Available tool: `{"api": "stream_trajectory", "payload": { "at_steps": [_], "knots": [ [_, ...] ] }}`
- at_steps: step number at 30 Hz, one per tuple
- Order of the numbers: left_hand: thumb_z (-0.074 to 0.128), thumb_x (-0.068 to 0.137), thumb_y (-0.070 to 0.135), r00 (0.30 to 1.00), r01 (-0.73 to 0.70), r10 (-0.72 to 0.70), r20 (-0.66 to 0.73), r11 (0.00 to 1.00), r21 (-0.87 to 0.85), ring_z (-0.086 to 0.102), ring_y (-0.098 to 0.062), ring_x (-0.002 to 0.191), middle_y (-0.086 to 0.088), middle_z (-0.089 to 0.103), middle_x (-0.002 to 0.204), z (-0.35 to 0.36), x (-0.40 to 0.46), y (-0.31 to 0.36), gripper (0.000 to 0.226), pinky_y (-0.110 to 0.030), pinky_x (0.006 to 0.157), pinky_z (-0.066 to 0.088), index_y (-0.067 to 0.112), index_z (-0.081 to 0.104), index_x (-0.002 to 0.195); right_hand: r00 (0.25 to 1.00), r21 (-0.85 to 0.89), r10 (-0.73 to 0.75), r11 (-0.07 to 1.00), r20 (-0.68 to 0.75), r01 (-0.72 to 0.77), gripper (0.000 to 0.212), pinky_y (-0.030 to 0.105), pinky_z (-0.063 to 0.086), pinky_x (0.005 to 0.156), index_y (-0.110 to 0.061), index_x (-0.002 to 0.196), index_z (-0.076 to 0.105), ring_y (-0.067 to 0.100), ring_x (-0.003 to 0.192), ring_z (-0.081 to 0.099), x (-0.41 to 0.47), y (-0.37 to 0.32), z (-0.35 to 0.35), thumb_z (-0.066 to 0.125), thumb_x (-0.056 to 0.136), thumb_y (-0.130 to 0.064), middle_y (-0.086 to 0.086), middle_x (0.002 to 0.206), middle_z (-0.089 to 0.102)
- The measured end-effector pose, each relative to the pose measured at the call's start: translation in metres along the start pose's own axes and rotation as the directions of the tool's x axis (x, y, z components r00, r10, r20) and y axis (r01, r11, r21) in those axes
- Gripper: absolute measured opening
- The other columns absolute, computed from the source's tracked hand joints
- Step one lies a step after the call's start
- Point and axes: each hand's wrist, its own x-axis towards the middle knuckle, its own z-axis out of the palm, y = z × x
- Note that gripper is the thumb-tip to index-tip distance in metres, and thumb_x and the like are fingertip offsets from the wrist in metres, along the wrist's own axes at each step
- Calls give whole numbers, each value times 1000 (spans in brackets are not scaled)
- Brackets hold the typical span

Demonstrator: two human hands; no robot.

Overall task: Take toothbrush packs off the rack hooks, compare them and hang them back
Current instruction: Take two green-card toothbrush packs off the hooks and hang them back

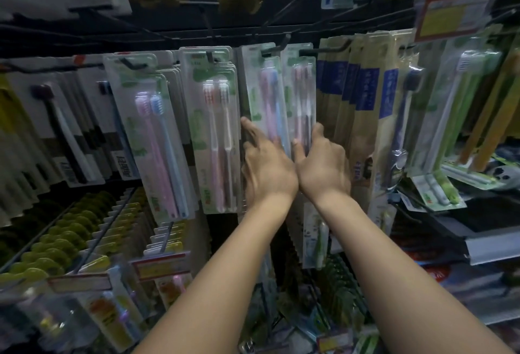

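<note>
From the head camera, both hands reach up to the middle of the rack. The left hand (pixel 263 162) lies against the pack with a pink and a blue toothbrush (pixel 266 95), fingers spread along its left edge; whether they curl behind it cannot be told. The right hand (pixel 320 161) pinches the neighbouring pack of two darker brushes (pixel 302 92) by its lower part, thumb in front. Both packs hang on black hooks (pixel 270 51). Left of them hang two more twin packs, one pink and blue (pixel 153 134), one with white brushes (pixel 215 128). The printing on the cards is too blurred to read.
</note>
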Motion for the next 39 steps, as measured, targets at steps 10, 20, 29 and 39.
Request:
{"api": "stream_trajectory", "payload": {
  "at_steps": [10,20,29,39],
  "knots": [
    [34,111,30,995,95,-98,-20,987,-132,38,-40,148,-21,20,168,26,36,-12,73,-56,119,35,29,-15,165,1000,-3,10,1000,-8,-10,62,51,58,81,-14,160,27,39,101,68,12,-3,15,42,108,-45,18,112,68],
    [36,112,36,988,91,-118,-98,967,-240,14,-39,159,-21,4,173,35,40,-21,70,-55,128,19,23,-4,168,999,71,25,997,-20,-24,59,51,57,89,-10,153,40,37,111,65,16,-3,22,53,105,-42,18,128,60],
    [38,112,34,989,143,-151,-5,948,-285,3,-26,162,-9,-2,176,23,15,-17,72,-43,131,7,18,-4,168,999,59,-42,997,3,42,76,45,40,114,-9,167,5,38,146,43,-7,-8,3,47,110,-36,16,174,8],
    [37,111,41,984,157,-121,130,938,-310,24,-24,158,-7,26,172,2,-31,-15,66,-39,129,19,24,7,168,983,160,-172,971,-60,180,63,42,46,108,-7,163,26,33,135,54,-46,1,-8,49,108,-25,16,161,39]
  ]
}}
